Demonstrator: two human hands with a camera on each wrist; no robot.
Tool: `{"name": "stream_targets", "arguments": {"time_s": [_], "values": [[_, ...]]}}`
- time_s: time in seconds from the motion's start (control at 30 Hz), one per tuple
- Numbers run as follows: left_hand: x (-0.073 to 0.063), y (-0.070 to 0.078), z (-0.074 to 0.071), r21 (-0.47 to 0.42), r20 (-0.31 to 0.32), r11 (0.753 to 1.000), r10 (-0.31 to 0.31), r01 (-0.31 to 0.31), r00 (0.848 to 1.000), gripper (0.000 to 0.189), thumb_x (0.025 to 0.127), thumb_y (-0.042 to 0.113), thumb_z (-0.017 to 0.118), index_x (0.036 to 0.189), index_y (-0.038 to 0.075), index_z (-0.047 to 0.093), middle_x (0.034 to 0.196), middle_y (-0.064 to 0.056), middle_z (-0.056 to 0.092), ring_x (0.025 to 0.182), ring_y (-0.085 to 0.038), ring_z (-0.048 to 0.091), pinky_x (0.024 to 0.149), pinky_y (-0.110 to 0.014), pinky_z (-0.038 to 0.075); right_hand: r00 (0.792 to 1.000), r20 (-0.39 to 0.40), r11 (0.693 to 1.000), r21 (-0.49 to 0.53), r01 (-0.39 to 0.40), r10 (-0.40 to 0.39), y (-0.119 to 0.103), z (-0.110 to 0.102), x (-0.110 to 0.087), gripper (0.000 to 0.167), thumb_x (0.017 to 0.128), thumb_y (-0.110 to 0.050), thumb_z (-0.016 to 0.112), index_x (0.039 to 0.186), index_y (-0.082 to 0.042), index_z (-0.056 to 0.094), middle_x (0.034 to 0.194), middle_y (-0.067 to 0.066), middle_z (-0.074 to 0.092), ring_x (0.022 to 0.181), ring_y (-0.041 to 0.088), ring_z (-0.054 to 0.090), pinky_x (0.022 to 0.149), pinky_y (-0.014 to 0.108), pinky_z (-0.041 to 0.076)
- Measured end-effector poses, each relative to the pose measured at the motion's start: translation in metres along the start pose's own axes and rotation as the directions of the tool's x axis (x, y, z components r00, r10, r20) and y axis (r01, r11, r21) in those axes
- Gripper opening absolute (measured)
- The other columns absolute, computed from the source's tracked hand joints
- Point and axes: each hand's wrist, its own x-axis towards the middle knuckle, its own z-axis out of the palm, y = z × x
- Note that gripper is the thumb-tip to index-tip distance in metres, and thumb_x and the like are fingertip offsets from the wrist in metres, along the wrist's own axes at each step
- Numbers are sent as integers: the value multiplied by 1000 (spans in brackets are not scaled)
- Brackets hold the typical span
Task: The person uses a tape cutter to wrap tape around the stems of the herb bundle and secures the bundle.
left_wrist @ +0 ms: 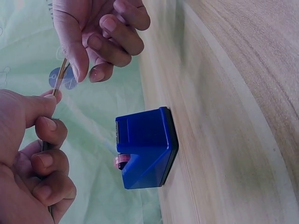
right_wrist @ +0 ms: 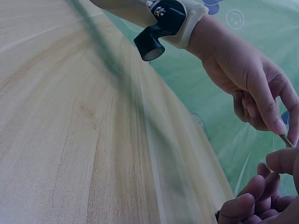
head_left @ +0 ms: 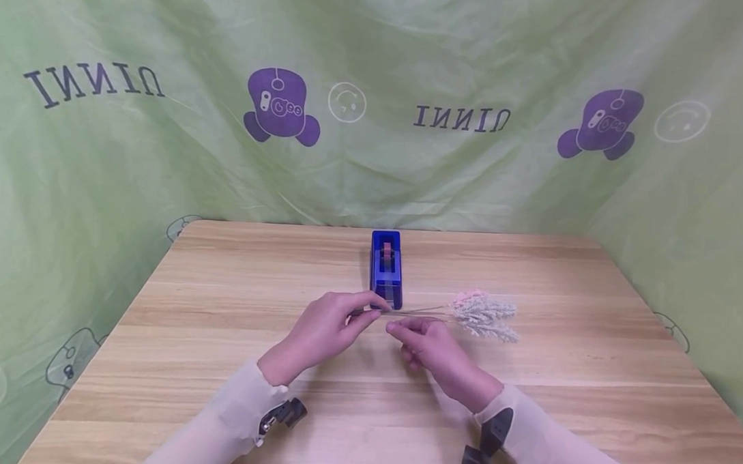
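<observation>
My left hand [head_left: 322, 329] grips a few thin flower stems [head_left: 414, 311] between thumb and fingers. The stems run right to pink and white flower heads [head_left: 484, 316] that look artificial. Close beside it, my right hand [head_left: 438, 350] has its thumb and fingertips at the stems. A short strip of clear tape [left_wrist: 67, 84] lies against the stems in the left wrist view and reaches to the right thumb, which pinches its end. Just beyond the fingers stands a blue tape dispenser [head_left: 386, 270] with a pink-cored roll [left_wrist: 122, 161].
The light wooden table [head_left: 235, 275] carries the dispenser near its far middle. A green printed cloth [head_left: 380, 171] hangs behind the far edge and along both sides. Small dark cameras [right_wrist: 156, 32] sit on both wrists over pale sleeves.
</observation>
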Motion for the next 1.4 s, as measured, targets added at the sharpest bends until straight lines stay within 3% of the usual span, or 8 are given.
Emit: {"name": "stream_targets", "arguments": {"time_s": [0.33,0.53,0.87,1.1,1.17,1.23,1.3,1.4], "values": [[2,0,0,13,10,1000,-3,3,1000,18,104,23,65,118,27,76,89,7,76,61,-1,49,57,-21,41,998,-51,999,28,-19,20,1,0,0,44,100,-27,70,127,7,63,73,-1,55,68,11,49,61,22,45],[2,1,-1,-4,-1,1000,2,-2,1000,18,104,21,65,117,26,76,101,5,80,64,-1,53,59,-20,44,999,-37,1000,26,-15,16,2,0,1,43,99,-27,71,126,6,65,74,-2,55,68,10,50,62,22,47],[2,1,-1,-19,13,1000,-3,3,1000,18,104,21,65,117,26,76,104,4,81,60,-1,48,54,-20,39,998,61,998,-62,6,-2,4,-3,-5,38,101,-24,68,124,6,68,77,-1,56,67,11,50,60,22,46],[1,1,0,-24,9,1000,-1,1,1000,18,104,21,65,117,26,76,107,4,81,61,-1,50,56,-20,41,979,185,967,-220,126,-85,-5,-6,-17,31,100,-26,69,113,2,73,74,0,58,64,13,49,57,22,43],[1,1,0,-26,8,1000,2,-1,1000,18,104,21,65,117,26,76,107,3,81,62,-1,51,57,-20,42,962,217,941,-259,218,-164,-11,-6,-22,26,101,-24,69,109,1,72,77,2,60,65,12,51,56,21,44],[1,0,0,-25,6,1000,3,-2,1000,17,104,21,65,117,25,76,107,3,81,63,-1,52,58,-20,43,936,224,895,-300,331,-272,-18,-7,-27,22,101,-22,69,106,-2,72,78,2,61,66,9,52,57,21,45],[1,0,0,-18,3,1000,2,-2,1000,17,104,21,65,117,25,76,102,4,81,63,-1,53,58,-20,44,883,208,800,-374,469,-420,-26,-8,-30,14,100,-19,70,102,-5,72,79,-1,62,69,5,54,60,21,48],[1,1,0,-9,-2,1000,-1,1,1000,17,104,22,65,116,25,76,92,6,78,62,-1,52,58,-21,44,778,181,604,-535,591,-601,-38,-11,-30,7,98,-15,73,102,-9,73,84,-4,64,75,4,59,65,22,53]]}}
